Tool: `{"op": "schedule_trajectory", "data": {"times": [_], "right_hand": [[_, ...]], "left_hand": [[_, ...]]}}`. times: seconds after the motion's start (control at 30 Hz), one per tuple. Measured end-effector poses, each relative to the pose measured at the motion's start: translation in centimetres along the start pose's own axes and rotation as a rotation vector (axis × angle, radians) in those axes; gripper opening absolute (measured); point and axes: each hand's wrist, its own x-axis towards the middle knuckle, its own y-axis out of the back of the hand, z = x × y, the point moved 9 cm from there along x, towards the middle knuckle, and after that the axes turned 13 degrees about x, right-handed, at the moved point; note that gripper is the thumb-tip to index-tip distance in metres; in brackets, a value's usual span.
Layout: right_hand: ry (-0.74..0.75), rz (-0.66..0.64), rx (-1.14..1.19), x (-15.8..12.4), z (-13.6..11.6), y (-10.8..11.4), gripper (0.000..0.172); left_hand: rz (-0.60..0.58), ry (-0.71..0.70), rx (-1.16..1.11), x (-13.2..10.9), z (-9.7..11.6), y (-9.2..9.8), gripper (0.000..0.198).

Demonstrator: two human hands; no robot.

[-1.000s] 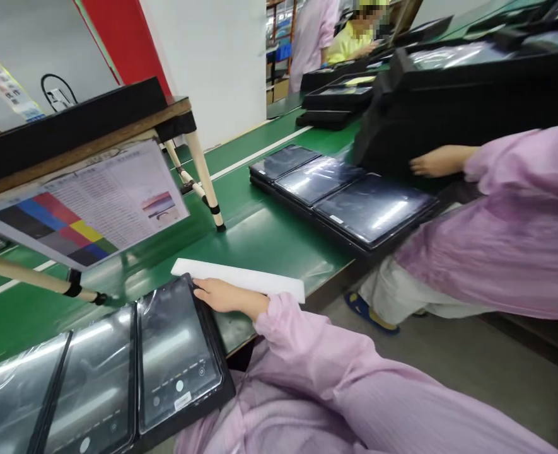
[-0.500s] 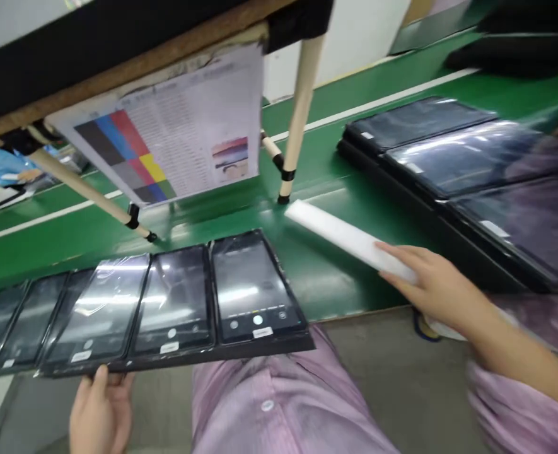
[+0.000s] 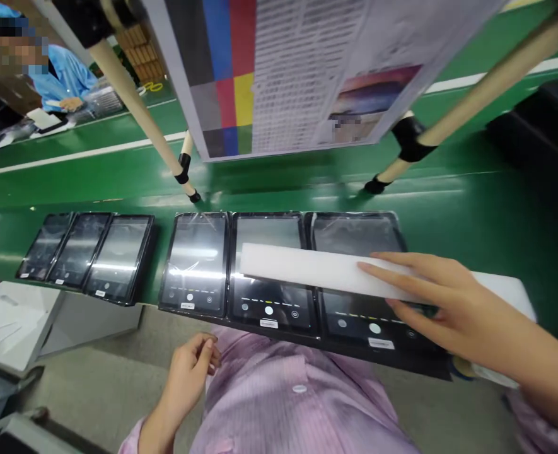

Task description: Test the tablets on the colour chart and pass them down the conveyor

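My right hand (image 3: 430, 296) has its fingers around a long white foam strip (image 3: 302, 268), which lies across the screens of the middle and right tablets. Under it is a black tray (image 3: 401, 360) holding three tablets: a left tablet (image 3: 198, 252), a middle tablet (image 3: 255, 293) and a right tablet (image 3: 354, 233). Their lit screens show round buttons at the bottom, with small white labels below. My left hand (image 3: 191, 366) hovers by my shirt, just off the bench's front edge, fingers curled and nothing visible in them.
Another group of three tablets (image 3: 120, 252) lies to the left on the green bench (image 3: 279, 180). A stand leg (image 3: 139, 110) and a hanging colour chart (image 3: 302, 69) rise behind. A white box (image 3: 14, 321) is at lower left. A co-worker in blue (image 3: 63, 79) sits across. Dark stacked trays (image 3: 543, 139) stand at right.
My left hand has let go of the tray's front edge and moved right. My right hand has brought the foam strip over the tablets. The tray now rests on the bench; my view has shifted.
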Motion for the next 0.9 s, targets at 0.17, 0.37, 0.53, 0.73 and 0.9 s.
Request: {"op": "schedule_trajectory", "data": {"times": [0.17,0.37,0.53,0.73,0.9], "right_hand": [[0.034,-0.056,0.008,4.6,-1.3,-4.6,0.055],[0.036,-0.123,-0.068,5.7,-0.7,-6.5,0.061],[-0.002,-0.159,-0.053,5.8,-0.9,-6.3,0.072],[-0.031,-0.128,-0.053,5.9,-1.3,-6.4,0.072],[-0.12,-0.114,-0.006,5.4,-0.3,-6.4,0.068]], "left_hand": [[0.128,-0.642,0.57,-1.4,7.5,3.4,0.02],[0.389,-0.852,1.111,-0.9,10.2,5.4,0.041],[0.471,-0.926,1.025,-0.6,10.0,6.7,0.032],[0.485,-0.972,1.033,0.2,9.4,7.1,0.042],[0.551,-1.098,0.916,-1.2,9.9,8.4,0.054]]}}
